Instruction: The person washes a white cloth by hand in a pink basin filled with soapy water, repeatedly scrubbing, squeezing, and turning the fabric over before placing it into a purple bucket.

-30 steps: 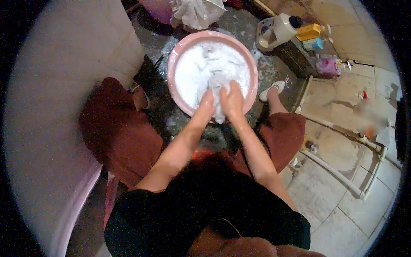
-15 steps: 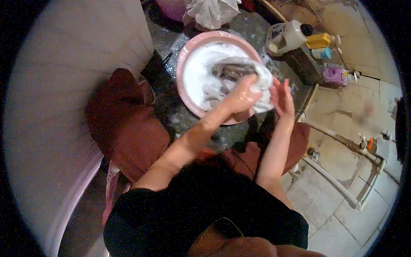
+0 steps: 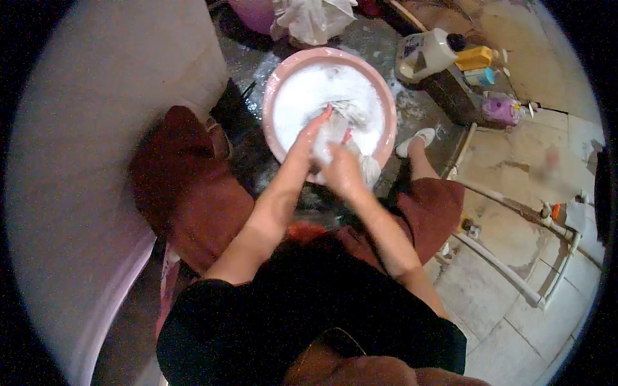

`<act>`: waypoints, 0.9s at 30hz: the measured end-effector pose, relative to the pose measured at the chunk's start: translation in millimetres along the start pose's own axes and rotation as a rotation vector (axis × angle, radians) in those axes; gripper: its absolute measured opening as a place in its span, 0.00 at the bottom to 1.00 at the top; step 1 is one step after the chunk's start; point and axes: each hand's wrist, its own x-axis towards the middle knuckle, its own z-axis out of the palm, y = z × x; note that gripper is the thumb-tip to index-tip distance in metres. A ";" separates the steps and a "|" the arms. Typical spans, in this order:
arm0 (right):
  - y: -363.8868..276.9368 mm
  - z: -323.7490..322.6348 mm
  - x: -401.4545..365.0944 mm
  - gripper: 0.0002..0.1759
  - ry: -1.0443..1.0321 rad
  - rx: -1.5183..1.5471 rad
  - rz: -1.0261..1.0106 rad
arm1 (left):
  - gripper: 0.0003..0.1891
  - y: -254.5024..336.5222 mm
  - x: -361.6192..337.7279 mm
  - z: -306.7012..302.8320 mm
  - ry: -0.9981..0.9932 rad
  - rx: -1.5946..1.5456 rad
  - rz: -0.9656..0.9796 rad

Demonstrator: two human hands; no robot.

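Two hands clamped on a wet white cloth point(image 3: 336, 130) at the near side of a pink basin point(image 3: 271, 96)
The left hand point(image 3: 310, 136) and right hand point(image 3: 341, 172) sit close together, each gripping the bunched cloth, which is held over the foamy water point(image 3: 315, 93) just inside the basin's near rim; a white detergent bottle point(image 3: 425, 55) lies beyond the basin, well apart

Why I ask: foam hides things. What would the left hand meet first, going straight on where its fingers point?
Likely the wet cloth, which the fingertips of the left hand seem to touch; beyond it foam, then the pink basin at its far rim. Depth is unclear.
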 end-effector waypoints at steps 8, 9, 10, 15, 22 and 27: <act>90.2 16.3 54.4 0.23 0.337 0.186 0.376 | 0.20 -45.3 -24.9 22.7 0.153 1.424 0.679; 94.9 11.5 59.4 0.21 0.375 0.167 0.343 | 0.22 -62.7 4.5 4.6 0.104 0.566 0.607; 85.5 14.5 55.5 0.23 0.381 0.170 0.259 | 0.22 -60.3 20.3 -16.8 0.091 0.564 0.609; 18.4 35.7 13.1 0.20 0.189 0.194 0.036 | 0.23 -69.6 78.1 -138.7 -0.156 0.545 0.457; 150.0 -9.5 55.0 0.20 -0.132 1.425 0.534 | 0.19 -21.8 -22.2 101.7 0.153 0.461 0.455; 110.3 -67.5 59.8 0.21 -0.168 1.320 0.544 | 0.23 -21.8 -40.1 134.0 -0.293 1.197 0.682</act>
